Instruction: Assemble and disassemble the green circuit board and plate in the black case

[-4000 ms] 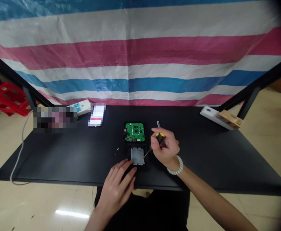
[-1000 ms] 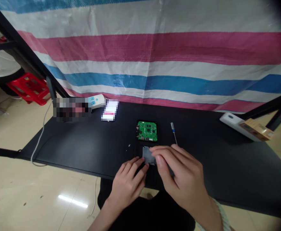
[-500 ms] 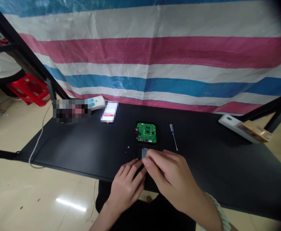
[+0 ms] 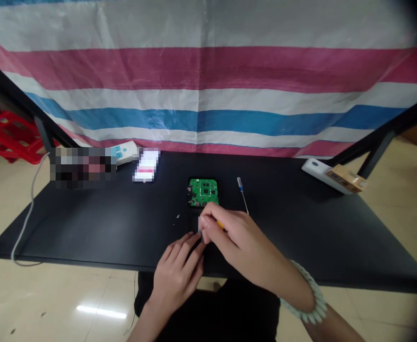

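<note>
Low in the middle, my loosely spread left hand [image 4: 178, 267] should press the grey plate [image 4: 199, 225] down while my right hand [image 4: 229, 237], curled tight, holds the half-hidden yellow thing [image 4: 220, 224] steady.

No text, number or sign legible. Phone screen [image 4: 146, 165] is pixelated; markings on green circuit board [image 4: 204, 191] are too small.

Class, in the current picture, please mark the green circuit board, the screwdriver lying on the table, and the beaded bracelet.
Green circuit board [image 4: 203, 190]: head view, middle of its upper face.
Screwdriver [image 4: 240, 187]: head view, blue part of its handle.
Beaded bracelet [image 4: 315, 290]: head view, beads on its right-hand side in the picture.
</note>
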A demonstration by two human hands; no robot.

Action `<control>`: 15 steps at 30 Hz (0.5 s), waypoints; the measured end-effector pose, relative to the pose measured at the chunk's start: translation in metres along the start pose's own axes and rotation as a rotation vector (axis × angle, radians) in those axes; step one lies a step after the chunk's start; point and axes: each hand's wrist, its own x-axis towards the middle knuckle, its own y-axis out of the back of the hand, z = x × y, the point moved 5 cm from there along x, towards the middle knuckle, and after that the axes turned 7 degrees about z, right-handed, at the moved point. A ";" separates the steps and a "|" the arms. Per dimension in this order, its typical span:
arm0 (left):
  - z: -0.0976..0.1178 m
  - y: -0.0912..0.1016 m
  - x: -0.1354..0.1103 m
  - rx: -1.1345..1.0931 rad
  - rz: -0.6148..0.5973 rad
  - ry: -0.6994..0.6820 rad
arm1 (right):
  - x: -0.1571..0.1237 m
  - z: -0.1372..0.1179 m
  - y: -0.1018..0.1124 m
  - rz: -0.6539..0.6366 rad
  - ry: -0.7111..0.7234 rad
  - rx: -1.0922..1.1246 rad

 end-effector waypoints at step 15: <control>0.001 -0.001 0.001 -0.018 -0.012 0.006 | -0.001 0.003 0.008 0.034 -0.027 0.006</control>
